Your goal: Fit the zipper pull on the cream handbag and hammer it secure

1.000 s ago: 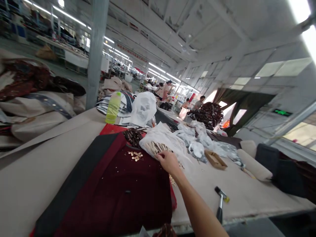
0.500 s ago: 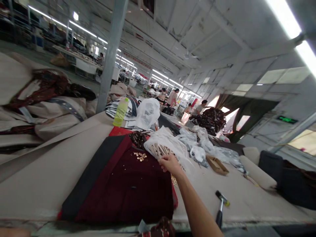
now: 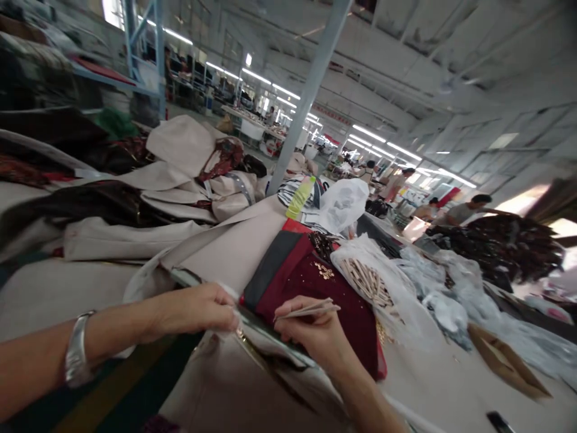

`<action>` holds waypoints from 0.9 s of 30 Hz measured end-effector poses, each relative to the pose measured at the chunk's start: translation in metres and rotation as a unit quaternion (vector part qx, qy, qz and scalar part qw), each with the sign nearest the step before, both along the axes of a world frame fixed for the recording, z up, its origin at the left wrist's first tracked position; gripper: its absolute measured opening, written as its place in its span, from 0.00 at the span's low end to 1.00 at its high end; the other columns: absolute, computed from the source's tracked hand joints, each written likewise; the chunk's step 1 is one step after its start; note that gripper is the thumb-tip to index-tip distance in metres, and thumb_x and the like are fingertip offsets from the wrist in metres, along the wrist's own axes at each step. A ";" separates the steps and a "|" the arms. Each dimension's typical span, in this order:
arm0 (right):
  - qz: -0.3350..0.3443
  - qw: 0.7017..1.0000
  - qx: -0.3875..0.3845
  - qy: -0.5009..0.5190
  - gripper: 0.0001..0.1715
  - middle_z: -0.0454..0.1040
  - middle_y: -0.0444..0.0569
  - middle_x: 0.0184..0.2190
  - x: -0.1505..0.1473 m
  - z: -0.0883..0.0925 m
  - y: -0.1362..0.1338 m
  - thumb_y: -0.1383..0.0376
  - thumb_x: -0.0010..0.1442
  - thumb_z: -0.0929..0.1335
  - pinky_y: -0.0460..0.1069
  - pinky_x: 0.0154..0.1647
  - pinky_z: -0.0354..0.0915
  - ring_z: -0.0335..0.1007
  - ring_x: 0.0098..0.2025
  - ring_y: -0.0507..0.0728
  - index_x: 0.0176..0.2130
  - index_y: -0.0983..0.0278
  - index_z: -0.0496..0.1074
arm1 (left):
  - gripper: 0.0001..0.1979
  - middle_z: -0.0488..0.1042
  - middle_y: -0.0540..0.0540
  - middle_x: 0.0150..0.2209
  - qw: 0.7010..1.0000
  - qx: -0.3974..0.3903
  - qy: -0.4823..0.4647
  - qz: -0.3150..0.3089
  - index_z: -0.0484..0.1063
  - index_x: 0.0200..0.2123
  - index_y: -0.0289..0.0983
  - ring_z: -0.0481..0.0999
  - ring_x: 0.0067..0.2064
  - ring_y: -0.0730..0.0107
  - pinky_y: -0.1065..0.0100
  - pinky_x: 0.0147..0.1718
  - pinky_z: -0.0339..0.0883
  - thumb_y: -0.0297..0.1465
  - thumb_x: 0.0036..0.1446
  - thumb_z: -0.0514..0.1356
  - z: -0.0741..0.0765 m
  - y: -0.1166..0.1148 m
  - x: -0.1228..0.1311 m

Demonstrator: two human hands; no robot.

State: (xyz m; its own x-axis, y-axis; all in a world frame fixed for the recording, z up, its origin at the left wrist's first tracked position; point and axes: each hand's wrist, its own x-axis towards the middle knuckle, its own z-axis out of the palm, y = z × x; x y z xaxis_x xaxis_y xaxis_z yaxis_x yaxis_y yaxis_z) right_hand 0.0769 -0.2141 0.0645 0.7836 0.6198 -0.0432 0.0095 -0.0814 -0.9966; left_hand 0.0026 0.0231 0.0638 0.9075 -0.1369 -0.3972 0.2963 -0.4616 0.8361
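My left hand [image 3: 198, 310], a silver bracelet at its wrist, is closed on the edge of a beige bag piece [image 3: 216, 385] at the table's front edge. Gold-coloured metal, perhaps a zipper [image 3: 252, 349], runs along that piece just right of my fingers. My right hand [image 3: 311, 337] pinches a few thin beige strips [image 3: 315, 308] above the front of the dark red cloth stack [image 3: 288, 270]. Similar strips [image 3: 365, 279] lie in an open white plastic bag [image 3: 406, 307] beyond that hand. Small gold discs [image 3: 324, 270] rest on the cloth.
Beige and dark brown bag pieces [image 3: 112, 204] are heaped at left. A yellow-green bottle [image 3: 300, 197] stands at the back by a metal post [image 3: 311, 90]. Cardboard box [image 3: 505, 361] and plastic bags [image 3: 446, 313] lie at right. Other people [image 3: 469, 207] are farther off.
My right hand has come back from the bag of strips, now holding some. My left hand has come into view, gripping the beige piece. The view has swung left.
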 end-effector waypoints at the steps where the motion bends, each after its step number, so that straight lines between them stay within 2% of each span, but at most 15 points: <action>1: 0.014 1.000 0.008 -0.016 0.10 0.78 0.46 0.23 -0.006 -0.002 0.007 0.64 0.45 0.79 0.41 0.24 0.64 0.70 0.23 0.49 0.30 0.64 0.82 | 0.16 0.54 0.53 0.21 1.000 -0.019 0.017 0.001 0.64 0.23 0.38 0.52 0.24 0.72 0.70 0.23 0.43 0.46 0.41 0.57 0.003 -0.001 -0.001; 5: 0.059 0.984 0.012 -0.166 0.02 0.81 0.46 0.28 -0.017 -0.007 0.021 0.66 0.54 0.77 0.40 0.29 0.66 0.74 0.27 0.49 0.31 0.63 0.83 | 0.17 0.55 0.53 0.22 0.998 -0.048 0.029 0.012 0.63 0.24 0.38 0.52 0.25 0.72 0.70 0.23 0.43 0.46 0.39 0.57 0.003 -0.006 -0.003; 8: 0.112 0.946 0.030 -0.301 0.02 0.82 0.47 0.31 -0.013 -0.006 0.024 0.68 0.60 0.75 0.41 0.37 0.69 0.77 0.32 0.51 0.35 0.63 0.83 | 0.17 0.53 0.53 0.20 0.998 -0.059 0.030 0.015 0.62 0.22 0.39 0.50 0.24 0.73 0.68 0.22 0.41 0.47 0.39 0.56 0.000 -0.008 -0.003; 10: 0.148 0.926 0.038 -0.346 0.04 0.82 0.48 0.33 -0.009 -0.004 0.024 0.69 0.62 0.73 0.41 0.39 0.70 0.78 0.35 0.51 0.36 0.63 0.82 | 0.16 0.52 0.54 0.19 0.997 -0.062 0.033 0.014 0.61 0.20 0.38 0.49 0.23 0.74 0.67 0.22 0.39 0.45 0.39 0.57 -0.002 -0.009 -0.003; 13: 0.179 0.910 0.054 -0.370 0.05 0.82 0.50 0.35 -0.007 -0.004 0.023 0.69 0.65 0.72 0.42 0.41 0.71 0.79 0.37 0.52 0.38 0.64 0.82 | 0.14 0.51 0.54 0.18 0.997 -0.067 0.032 0.014 0.62 0.18 0.38 0.48 0.22 0.74 0.66 0.22 0.38 0.43 0.38 0.58 -0.005 -0.009 -0.001; 17: 0.179 0.906 0.059 -0.378 0.05 0.81 0.51 0.35 -0.007 -0.005 0.022 0.72 0.63 0.72 0.41 0.41 0.71 0.79 0.37 0.52 0.38 0.65 0.81 | 0.13 0.51 0.54 0.18 0.997 -0.074 0.030 0.021 0.62 0.18 0.38 0.49 0.22 0.74 0.66 0.22 0.38 0.42 0.38 0.58 -0.008 -0.010 0.000; 21: 0.209 0.899 0.050 -0.382 0.07 0.82 0.50 0.36 -0.004 -0.007 0.020 0.74 0.62 0.72 0.42 0.43 0.71 0.79 0.38 0.52 0.39 0.65 0.81 | 0.11 0.51 0.53 0.17 0.997 -0.067 0.027 0.026 0.61 0.15 0.38 0.48 0.22 0.74 0.65 0.22 0.37 0.39 0.35 0.58 -0.008 -0.012 0.000; 27: 0.236 0.894 0.034 -0.380 0.07 0.81 0.51 0.36 0.000 -0.010 0.014 0.73 0.64 0.71 0.42 0.42 0.71 0.79 0.37 0.52 0.39 0.65 0.80 | 0.14 0.52 0.53 0.17 0.997 -0.071 0.024 0.025 0.62 0.15 0.38 0.49 0.23 0.74 0.66 0.22 0.38 0.41 0.34 0.59 -0.004 -0.013 0.001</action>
State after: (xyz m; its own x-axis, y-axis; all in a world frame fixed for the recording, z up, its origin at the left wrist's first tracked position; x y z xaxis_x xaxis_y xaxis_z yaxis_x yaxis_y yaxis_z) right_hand 0.0768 -0.2004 0.0547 0.2209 0.8704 0.4400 0.7034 0.1703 -0.6901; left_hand 0.0031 0.0096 0.0595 0.8947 -0.1499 -0.4207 0.3578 -0.3231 0.8761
